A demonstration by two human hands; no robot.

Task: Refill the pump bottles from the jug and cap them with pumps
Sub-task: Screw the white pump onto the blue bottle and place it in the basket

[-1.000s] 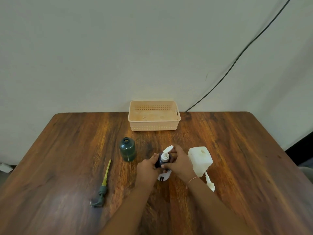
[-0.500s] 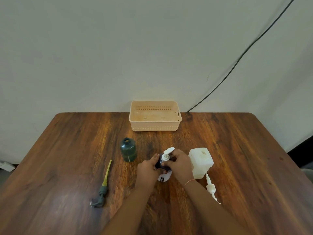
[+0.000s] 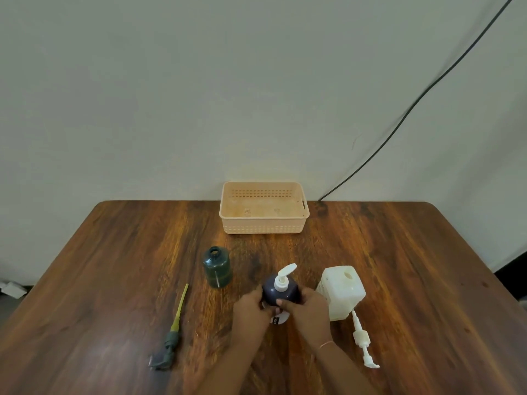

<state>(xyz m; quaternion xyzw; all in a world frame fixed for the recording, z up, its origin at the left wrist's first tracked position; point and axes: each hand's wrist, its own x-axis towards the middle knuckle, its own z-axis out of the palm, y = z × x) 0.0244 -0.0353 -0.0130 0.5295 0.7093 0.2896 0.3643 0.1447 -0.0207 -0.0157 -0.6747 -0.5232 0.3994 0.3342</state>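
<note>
A dark navy pump bottle [image 3: 281,292] stands at the table's middle front with a white pump [image 3: 284,276] seated in its neck. My left hand [image 3: 251,310] wraps its left side and my right hand [image 3: 309,310] wraps its right side. An open green bottle [image 3: 216,267] stands upright to the left, without a pump. Its green pump with a yellow tube [image 3: 171,334] lies on the table further left. A white square jug [image 3: 340,292] with an open mouth stands just right of my right hand. A loose white pump [image 3: 361,339] lies in front of the jug.
A peach plastic basket [image 3: 263,220] sits against the wall at the table's [image 3: 114,266] back edge. A black cable [image 3: 413,106] runs down the wall to the right of it.
My right hand has come off the white pump top and dropped to the bottle's side. The pump and the bottle's dark shoulders now show fully.
</note>
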